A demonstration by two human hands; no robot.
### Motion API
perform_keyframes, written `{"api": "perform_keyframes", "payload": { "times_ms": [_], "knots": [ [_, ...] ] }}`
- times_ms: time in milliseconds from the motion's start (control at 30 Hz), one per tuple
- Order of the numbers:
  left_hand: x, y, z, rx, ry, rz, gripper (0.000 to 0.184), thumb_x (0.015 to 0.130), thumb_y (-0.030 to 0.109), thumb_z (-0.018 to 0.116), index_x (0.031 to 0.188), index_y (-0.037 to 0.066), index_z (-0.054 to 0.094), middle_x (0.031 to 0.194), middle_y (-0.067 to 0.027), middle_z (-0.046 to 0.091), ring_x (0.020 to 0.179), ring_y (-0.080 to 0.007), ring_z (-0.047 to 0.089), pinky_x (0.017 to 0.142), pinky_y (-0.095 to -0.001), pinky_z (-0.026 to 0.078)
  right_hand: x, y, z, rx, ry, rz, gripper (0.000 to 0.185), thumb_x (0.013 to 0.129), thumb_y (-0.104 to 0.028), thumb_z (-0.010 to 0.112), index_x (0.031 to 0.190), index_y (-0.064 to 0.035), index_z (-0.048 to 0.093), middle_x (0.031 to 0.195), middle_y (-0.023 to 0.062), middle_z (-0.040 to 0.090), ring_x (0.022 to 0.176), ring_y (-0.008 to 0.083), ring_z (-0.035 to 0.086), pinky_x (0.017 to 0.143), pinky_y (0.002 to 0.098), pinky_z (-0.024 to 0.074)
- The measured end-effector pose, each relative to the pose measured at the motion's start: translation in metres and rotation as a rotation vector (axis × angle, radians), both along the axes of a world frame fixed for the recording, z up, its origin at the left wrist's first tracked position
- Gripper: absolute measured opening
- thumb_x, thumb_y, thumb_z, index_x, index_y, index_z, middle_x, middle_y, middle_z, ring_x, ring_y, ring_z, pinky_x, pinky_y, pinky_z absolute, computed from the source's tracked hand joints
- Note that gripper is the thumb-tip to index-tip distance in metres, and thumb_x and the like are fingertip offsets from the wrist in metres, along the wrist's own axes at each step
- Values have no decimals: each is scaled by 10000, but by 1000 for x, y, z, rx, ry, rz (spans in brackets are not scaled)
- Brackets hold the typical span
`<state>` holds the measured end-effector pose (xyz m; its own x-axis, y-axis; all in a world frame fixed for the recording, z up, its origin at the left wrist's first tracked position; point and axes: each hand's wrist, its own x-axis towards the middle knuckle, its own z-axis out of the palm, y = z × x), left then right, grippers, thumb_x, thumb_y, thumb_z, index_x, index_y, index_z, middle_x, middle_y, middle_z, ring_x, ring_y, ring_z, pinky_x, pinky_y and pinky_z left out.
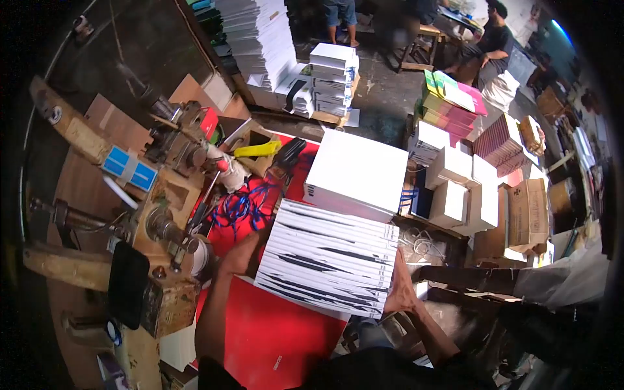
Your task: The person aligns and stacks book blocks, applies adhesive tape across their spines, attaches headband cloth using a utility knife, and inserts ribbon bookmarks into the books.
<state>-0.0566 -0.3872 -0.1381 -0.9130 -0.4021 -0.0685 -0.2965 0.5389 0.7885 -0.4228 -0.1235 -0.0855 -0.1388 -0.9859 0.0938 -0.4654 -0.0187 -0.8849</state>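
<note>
Between my two hands is a stack of booklets (328,257), its layered edges facing me with dark streaks across them. My left hand (246,255) presses against the stack's left side, its fingers partly hidden behind it. On the right side my right hand (402,286) grips the stack near its lower corner. Just beyond stands another white paper stack (357,170), close against or touching the held one. Beneath lies a red sheet-covered surface (279,338) with small white lettering.
At left stands a worn machine (175,227) with metal shafts and a black phone-like slab (129,285). Blue cords (244,211), a yellow-handled tool (257,149) and a black stapler-like tool (286,156) lie ahead. Paper blocks (448,201) stand right. A seated person (497,42) is far back.
</note>
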Motion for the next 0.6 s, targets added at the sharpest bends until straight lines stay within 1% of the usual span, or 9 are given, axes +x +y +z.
{"api": "perform_keyframes", "payload": {
  "times_ms": [67,100,167,300,333,433,500,567,600],
  "knots": [
    [-22,-16,2,278,139,51,731,894,170,635,1512,-48,312,1499,-210,445,1410,-314,412,1180,-374,300,-10,-16,0,-16,5,-38,1336,460,-309,939,1513,35,192,1429,239,366,1352,397,340,1111,495,403],
    [-17,-28,-17,285,-46,301,677,904,145,596,1501,-46,339,1483,-199,471,1396,-303,430,1172,-362,313,-14,-23,-11,-46,86,-29,1331,462,-305,935,1514,30,192,1441,238,347,1359,396,328,1112,494,405],
    [18,-70,-97,42,-315,376,633,885,199,601,1446,-38,426,1446,-188,520,1353,-294,479,1147,-356,351,-22,-27,-54,-54,131,-4,1368,449,-297,930,1526,38,155,1482,244,278,1381,403,297,1108,492,410],
    [-33,-72,-53,108,68,44,702,828,222,667,1448,-16,440,1442,-188,530,1331,-324,494,1142,-388,357,-28,-39,-73,8,-10,-92,1499,396,-313,963,1552,24,70,1491,275,250,1415,442,256,1113,510,406],
    [-34,-70,-53,74,74,45,713,828,231,675,1456,-9,435,1439,-183,535,1317,-316,503,1137,-388,360,-30,-42,-66,19,-4,-109,1515,390,-311,971,1556,14,59,1492,278,243,1424,446,245,1117,517,406],
    [-12,-66,-76,465,79,245,581,926,193,583,1458,5,445,1420,-132,548,1266,-242,516,1116,-365,372,-29,-42,-53,26,3,-63,1506,390,-285,978,1554,3,66,1500,287,212,1423,454,249,1131,532,399],
    [-4,-67,-84,213,83,203,438,1040,196,459,1444,27,472,1378,-74,570,1217,-194,539,1088,-343,399,-27,-40,-49,43,-9,-65,1507,390,-281,982,1552,-2,64,1510,291,188,1420,470,248,1149,531,377],
    [-14,-57,-69,167,137,195,448,1059,300,431,1427,52,500,1350,-84,590,1211,-211,556,1076,-349,414,-22,-32,-49,72,-19,-93,1509,391,-284,984,1551,-3,61,1515,292,176,1419,481,244,1162,527,359],
    [-6,-52,-85,431,164,337,483,1050,372,448,1416,64,514,1346,-106,597,1222,-232,562,1074,-360,419,-19,-29,-47,87,10,-134,1507,401,-297,986,1544,19,56,1508,313,177,1413,505,235,1171,532,336]
  ]
}}
